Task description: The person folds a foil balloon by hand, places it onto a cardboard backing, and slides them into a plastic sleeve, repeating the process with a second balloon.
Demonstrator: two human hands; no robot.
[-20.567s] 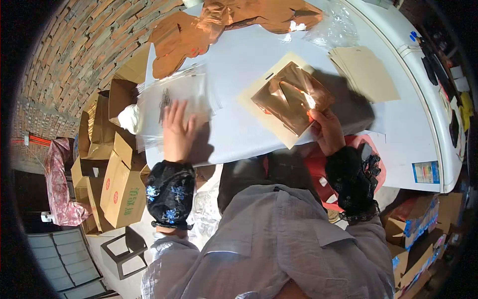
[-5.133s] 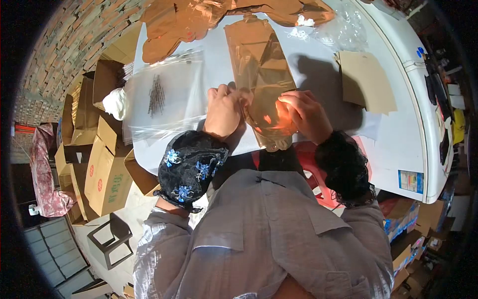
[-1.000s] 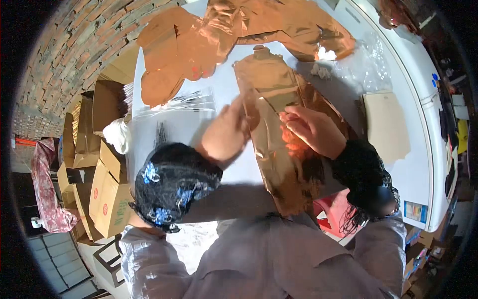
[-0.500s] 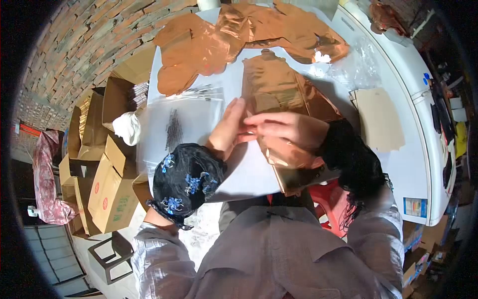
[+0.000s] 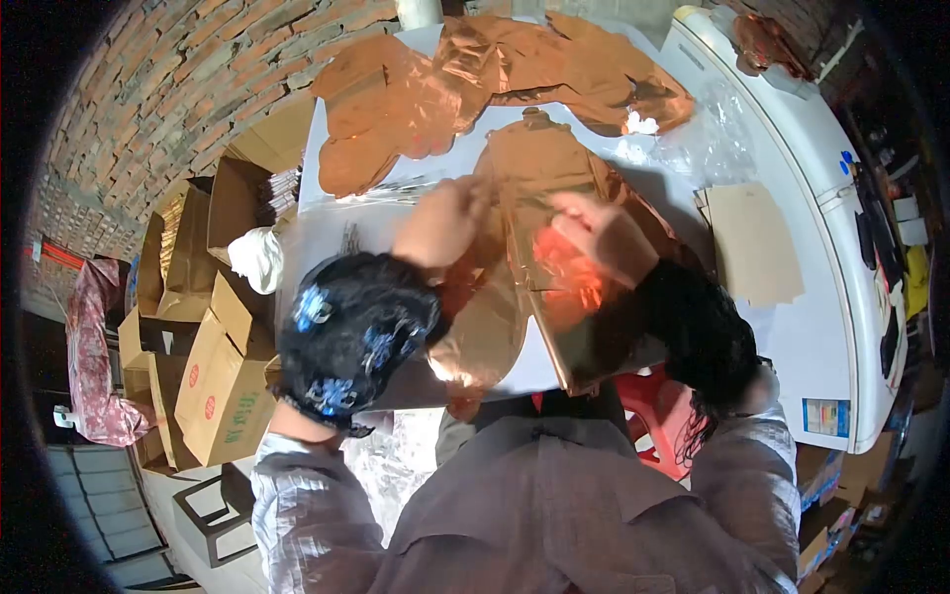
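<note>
A flat copper-coloured foil balloon point(image 5: 480, 342) lies spread over the table's near middle, with a small tab at its far end. One panel of it opens out to the left, and a long crease runs toward the front edge. My left hand point(image 5: 443, 226) is closed at the foil's left edge, its fingertips partly hidden and blurred. Over the right part of the foil hovers my right hand point(image 5: 606, 236), fingers curled and slightly smeared, with nothing visible in them. A reddish reflection shines on the foil beneath it. Black lace cuffs cover both wrists.
More flat copper foil balloons point(image 5: 401, 104) lie along the table's far side. Clear plastic point(image 5: 717, 129) and beige card sheets point(image 5: 757, 243) are on the right. Thin dark sticks point(image 5: 350, 238) lie left. Cardboard boxes point(image 5: 223, 381) stand beside the table; a white appliance point(image 5: 792, 129) borders its right.
My hands have moved apart from their meeting point at the foil's left edge. The left went left and up, the right moved slightly up; a foil panel now lies opened toward the left.
</note>
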